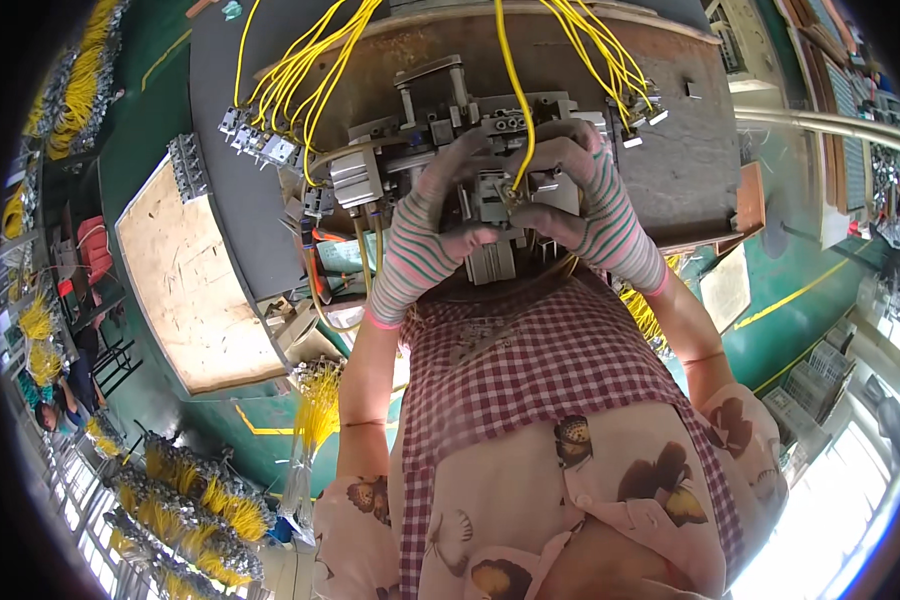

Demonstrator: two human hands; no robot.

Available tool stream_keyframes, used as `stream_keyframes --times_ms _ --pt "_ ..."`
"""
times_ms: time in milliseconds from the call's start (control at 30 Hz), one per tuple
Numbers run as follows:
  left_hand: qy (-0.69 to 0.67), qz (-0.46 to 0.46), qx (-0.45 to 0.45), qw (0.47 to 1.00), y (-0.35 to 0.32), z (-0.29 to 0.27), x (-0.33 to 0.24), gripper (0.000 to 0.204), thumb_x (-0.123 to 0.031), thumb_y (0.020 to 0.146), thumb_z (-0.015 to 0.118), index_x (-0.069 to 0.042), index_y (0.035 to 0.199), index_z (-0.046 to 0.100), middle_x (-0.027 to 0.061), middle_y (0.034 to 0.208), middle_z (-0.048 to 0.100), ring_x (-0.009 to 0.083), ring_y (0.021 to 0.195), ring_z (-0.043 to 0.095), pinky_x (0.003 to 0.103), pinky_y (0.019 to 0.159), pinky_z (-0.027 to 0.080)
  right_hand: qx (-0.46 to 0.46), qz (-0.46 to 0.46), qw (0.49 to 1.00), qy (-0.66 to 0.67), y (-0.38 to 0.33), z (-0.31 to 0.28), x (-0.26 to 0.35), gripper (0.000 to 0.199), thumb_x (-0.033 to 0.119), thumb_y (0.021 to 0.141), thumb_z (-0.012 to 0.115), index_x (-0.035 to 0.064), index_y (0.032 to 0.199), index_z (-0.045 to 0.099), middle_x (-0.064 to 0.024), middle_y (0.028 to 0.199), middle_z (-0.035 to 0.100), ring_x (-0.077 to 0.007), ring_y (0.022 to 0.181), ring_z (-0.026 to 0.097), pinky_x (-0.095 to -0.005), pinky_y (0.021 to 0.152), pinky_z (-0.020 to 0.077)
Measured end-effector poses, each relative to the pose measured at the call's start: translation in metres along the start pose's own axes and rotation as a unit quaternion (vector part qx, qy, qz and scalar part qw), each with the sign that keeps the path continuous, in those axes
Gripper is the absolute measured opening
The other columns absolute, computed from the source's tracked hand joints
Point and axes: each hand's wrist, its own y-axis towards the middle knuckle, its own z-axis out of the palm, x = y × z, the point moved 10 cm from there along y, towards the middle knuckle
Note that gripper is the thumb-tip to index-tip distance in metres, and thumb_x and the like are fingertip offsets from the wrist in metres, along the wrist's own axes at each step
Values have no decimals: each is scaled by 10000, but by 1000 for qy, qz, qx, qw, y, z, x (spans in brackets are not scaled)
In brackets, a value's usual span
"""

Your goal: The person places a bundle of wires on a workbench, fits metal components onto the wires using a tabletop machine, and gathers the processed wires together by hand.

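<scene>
Both my hands wear striped knit gloves and meet at a grey metal fixture [450, 130] on the round worktable [670, 150]. My left hand [432, 225] curls around the lower left of the fixture, fingers bent against its metal block. My right hand [580, 195] pinches the end of a yellow wire [515, 90] at a small grey connector part [495, 195] in the fixture's middle. The wire runs up and away from my fingers. Which hand grips the connector itself is hidden by the fingers.
Bundles of yellow wires [300, 70] with grey connectors hang over the table at left and right [610, 60]. A wooden board [190, 280] lies at the left. More yellow wire bundles [190, 500] sit on the green floor. Plastic crates [820, 380] stand at right.
</scene>
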Motion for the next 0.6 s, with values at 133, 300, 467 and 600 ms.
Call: stream_keyframes --times_ms 133,300,467,600 --pt "212 84 56 972 8 20 -22 888 -321 743 803 -73 1450 325 138 1385 489 279 1210 540 410 977 467 11 -18 997 -69 2 -8 -1 433 186 651 821 151 1039 632 -65 1047 569 -269 989 518 -414 858 411" --pt "249 25 33 967 -6 18 -29 764 -270 736 817 -36 1361 446 128 1232 601 229 1053 621 346 866 529 72 66 987 128 -6 12 -24 469 192 664 823 125 1082 622 -55 1006 579 -249 956 546 -384 822 446" --pt "-112 -195 -60 973 -26 -1 25 505 -223 760 823 -5 1168 621 78 933 699 124 870 654 262 791 538 154 26 980 122 -9 33 -7 794 183 579 871 79 1265 486 -92 1116 526 -294 1066 528 -381 916 445" --pt "-146 -214 -92 962 -22 -3 38 491 -214 771 814 13 1156 613 78 995 681 115 896 635 255 800 532 125 -33 990 -55 0 44 -20 799 309 558 867 62 1225 503 -121 1159 504 -319 1055 517 -421 938 412"
